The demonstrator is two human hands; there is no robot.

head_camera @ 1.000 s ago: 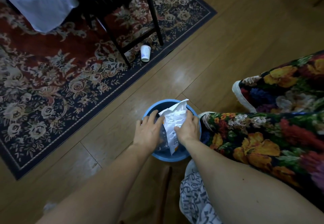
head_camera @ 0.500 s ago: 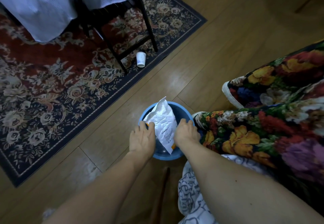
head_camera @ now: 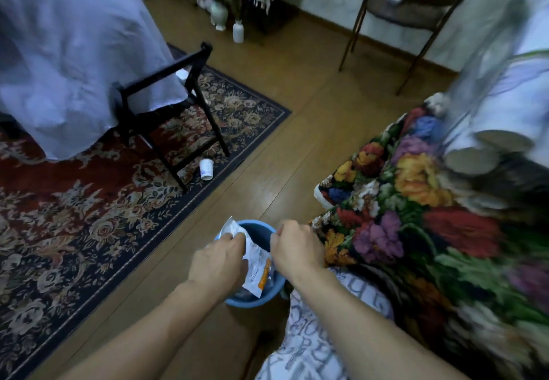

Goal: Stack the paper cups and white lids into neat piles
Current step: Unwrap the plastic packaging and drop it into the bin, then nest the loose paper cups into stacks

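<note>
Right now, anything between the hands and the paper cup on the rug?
Only a dark chair leg beside the paper cup; bare floor lies between. Both hands are busy: left hand pinches a white packet over the blue bucket, right hand at its rim.

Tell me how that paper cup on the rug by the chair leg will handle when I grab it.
The paper cup is probably very light and likely crushes under a hard squeeze. It seems to stand rim-down on the patterned rug, so a nudge might tip it and let it roll.

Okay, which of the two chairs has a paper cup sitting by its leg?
The black chair on the rug, draped with white cloth; the paper cup stands by its front leg. The brown chair by the wall has none.
</note>
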